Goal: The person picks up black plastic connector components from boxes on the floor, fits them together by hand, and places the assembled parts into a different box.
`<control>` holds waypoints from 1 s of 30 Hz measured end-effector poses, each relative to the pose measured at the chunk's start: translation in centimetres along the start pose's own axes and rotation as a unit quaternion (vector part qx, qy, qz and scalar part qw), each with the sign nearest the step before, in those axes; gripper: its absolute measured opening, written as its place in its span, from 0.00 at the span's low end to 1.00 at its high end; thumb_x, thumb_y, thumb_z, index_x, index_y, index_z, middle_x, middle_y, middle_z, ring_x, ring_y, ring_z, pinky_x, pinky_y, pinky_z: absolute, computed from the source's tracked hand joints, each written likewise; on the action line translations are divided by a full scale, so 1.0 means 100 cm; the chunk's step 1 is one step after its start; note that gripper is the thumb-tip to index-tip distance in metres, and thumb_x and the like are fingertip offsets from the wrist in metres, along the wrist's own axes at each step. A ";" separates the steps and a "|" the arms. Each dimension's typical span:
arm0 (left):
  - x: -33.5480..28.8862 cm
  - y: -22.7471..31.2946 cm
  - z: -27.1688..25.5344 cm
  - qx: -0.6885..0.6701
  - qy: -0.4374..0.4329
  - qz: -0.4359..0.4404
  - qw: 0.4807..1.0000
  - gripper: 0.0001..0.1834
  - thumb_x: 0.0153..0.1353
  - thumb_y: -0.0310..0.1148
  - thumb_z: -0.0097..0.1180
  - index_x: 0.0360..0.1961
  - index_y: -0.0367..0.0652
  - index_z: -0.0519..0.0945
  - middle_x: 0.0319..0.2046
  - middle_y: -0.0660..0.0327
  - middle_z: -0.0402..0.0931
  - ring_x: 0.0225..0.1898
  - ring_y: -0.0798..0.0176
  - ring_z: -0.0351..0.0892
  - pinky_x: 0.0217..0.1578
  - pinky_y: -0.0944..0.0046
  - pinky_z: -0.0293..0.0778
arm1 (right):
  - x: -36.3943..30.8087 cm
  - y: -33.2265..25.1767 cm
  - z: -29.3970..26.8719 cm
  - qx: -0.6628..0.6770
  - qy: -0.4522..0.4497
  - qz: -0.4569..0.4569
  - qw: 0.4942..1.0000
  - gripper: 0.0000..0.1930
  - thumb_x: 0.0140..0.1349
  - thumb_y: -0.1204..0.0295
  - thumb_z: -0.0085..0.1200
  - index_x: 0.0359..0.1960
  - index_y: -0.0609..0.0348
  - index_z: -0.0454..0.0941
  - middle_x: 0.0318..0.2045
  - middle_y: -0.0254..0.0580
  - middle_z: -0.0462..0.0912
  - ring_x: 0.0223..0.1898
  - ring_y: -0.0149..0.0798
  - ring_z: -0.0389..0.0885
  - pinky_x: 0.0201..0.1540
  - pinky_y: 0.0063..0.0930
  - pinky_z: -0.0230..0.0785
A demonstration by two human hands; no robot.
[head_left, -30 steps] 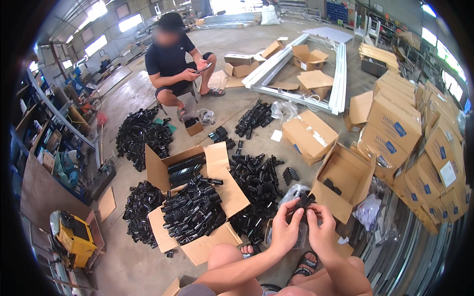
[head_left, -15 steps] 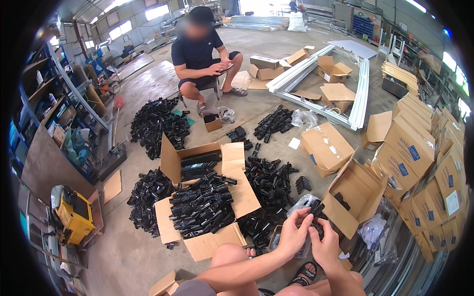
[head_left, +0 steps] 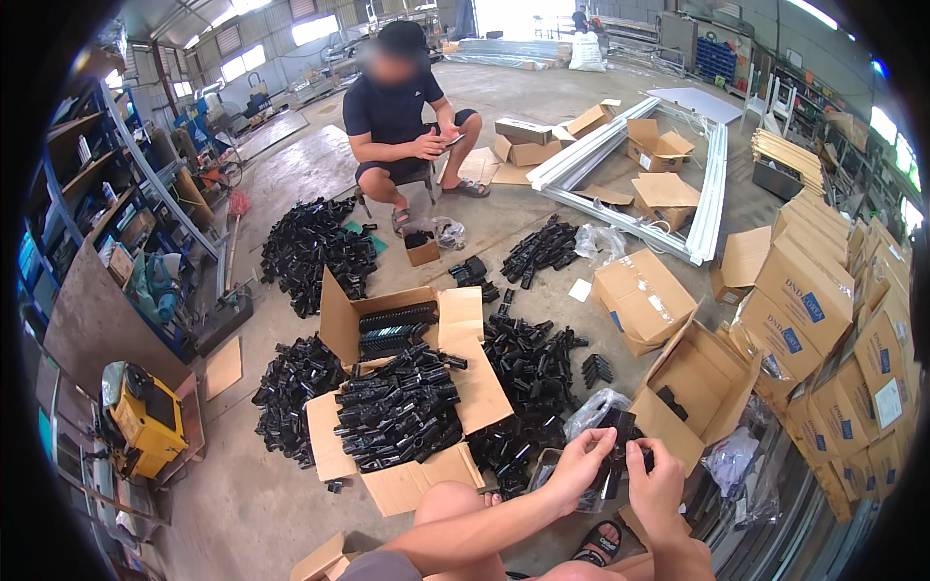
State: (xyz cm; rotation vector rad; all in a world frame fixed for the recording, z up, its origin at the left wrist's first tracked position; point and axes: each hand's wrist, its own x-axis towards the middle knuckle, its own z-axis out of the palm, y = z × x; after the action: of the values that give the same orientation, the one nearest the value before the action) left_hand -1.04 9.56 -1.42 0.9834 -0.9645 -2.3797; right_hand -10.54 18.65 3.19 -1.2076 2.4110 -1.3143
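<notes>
1. Head view, step in hand: you seem to be fitting or parting a black plastic part (head_left: pixel 612 455), held in both hands above your knees near the lower edge; the next move likely calls for a firm pinch and straight alignment.
2. Left hand (head_left: pixel 579 467): forearm rises from the lower edge; fingers closed on the black plastic part from its left.
3. Right hand (head_left: pixel 656 481): raised beside the left, fingers curled and gripping the same part from its right.
4. Floor (head_left: pixel 291 174), nearby stock: open carton (head_left: pixel 407 407) heaped with black parts, left of your hands; loose black pile (head_left: pixel 528 373) behind it; empty open box (head_left: pixel 702 382) just beyond your right hand.
5. Far side: a seated person (head_left: pixel 402 116) handles a small item.
</notes>
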 end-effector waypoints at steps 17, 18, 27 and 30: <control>0.000 -0.015 0.006 0.043 -0.139 -0.168 0.975 0.31 0.72 0.59 0.36 0.58 0.44 0.73 0.50 0.64 0.76 0.49 0.68 0.76 0.51 0.61 0.75 | 0.008 0.007 -0.026 -0.010 0.055 0.022 0.998 0.14 0.62 0.64 0.58 0.33 0.66 0.82 0.22 0.53 0.83 0.27 0.51 0.84 0.32 0.38 0.73; -0.003 -0.011 0.007 0.054 -0.157 -0.182 0.969 0.29 0.73 0.57 0.39 0.58 0.45 0.74 0.51 0.65 0.76 0.50 0.68 0.76 0.51 0.62 0.75 | 0.009 0.010 -0.029 -0.014 0.074 0.017 0.997 0.14 0.62 0.64 0.58 0.33 0.66 0.83 0.23 0.54 0.83 0.27 0.51 0.84 0.32 0.39 0.73; -0.003 -0.007 0.002 -0.066 -0.338 -0.174 0.923 0.21 0.66 0.32 0.59 0.58 0.42 0.73 0.51 0.65 0.78 0.51 0.72 0.79 0.56 0.71 0.76 | 0.016 0.015 -0.043 0.031 0.089 0.048 0.994 0.15 0.65 0.65 0.52 0.34 0.69 0.81 0.21 0.51 0.81 0.23 0.41 0.80 0.30 0.34 0.69; -0.005 -0.012 0.003 -0.064 -0.360 -0.159 0.917 0.23 0.66 0.32 0.59 0.61 0.39 0.71 0.54 0.64 0.77 0.55 0.70 0.76 0.58 0.68 0.74 | 0.013 0.021 -0.044 0.061 0.092 0.041 0.993 0.16 0.66 0.65 0.51 0.34 0.69 0.81 0.20 0.47 0.80 0.23 0.35 0.77 0.29 0.31 0.66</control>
State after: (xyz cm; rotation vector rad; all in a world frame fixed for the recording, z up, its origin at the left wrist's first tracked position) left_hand -1.05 10.79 -1.93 0.1890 -0.8985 -3.1251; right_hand -14.66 21.18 4.56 -0.9844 2.4305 -1.5835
